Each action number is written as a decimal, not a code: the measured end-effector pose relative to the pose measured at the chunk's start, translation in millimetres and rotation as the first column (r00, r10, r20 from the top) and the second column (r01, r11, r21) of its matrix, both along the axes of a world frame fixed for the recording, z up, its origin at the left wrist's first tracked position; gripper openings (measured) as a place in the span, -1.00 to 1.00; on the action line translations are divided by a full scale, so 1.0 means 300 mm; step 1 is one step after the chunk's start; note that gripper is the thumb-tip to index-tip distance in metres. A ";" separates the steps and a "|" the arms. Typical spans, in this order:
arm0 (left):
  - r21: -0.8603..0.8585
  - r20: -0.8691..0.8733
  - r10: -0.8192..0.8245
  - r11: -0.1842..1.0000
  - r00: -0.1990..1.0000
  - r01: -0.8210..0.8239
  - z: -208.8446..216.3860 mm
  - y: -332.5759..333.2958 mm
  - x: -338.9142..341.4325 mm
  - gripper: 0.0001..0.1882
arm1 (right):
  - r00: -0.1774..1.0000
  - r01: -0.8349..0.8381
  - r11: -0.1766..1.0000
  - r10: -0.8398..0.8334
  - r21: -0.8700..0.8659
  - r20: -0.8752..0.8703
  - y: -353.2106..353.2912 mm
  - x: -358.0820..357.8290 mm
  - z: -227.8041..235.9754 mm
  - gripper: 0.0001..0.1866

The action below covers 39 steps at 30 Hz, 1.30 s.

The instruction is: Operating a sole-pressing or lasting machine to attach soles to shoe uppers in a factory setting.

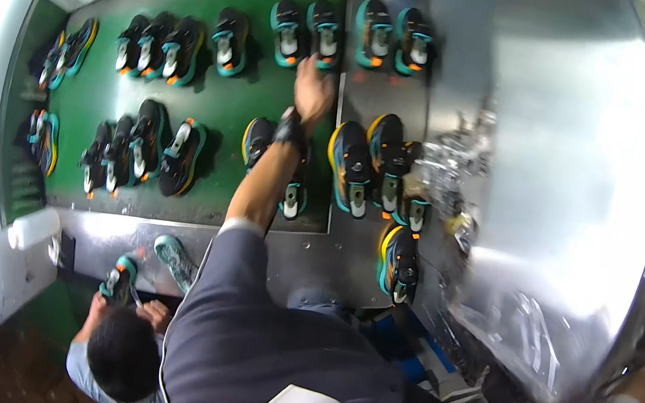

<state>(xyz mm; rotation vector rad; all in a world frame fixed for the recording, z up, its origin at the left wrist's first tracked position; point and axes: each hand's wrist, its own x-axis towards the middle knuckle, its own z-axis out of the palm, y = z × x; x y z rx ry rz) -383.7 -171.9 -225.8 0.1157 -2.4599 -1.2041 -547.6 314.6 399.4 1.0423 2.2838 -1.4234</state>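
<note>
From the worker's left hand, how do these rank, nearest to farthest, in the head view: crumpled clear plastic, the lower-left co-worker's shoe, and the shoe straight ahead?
From the left hand:
1. Shoe straight ahead, right by the fingertips.
2. Crumpled clear plastic, to the right.
3. Co-worker's shoe, lower left.
</note>
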 end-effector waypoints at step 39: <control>0.655 -0.159 -0.487 -0.703 -0.859 0.277 1.426 1.026 2.818 -0.33 | -0.383 0.892 0.011 -0.516 -0.452 -0.767 -0.782 3.884 -0.731 -0.44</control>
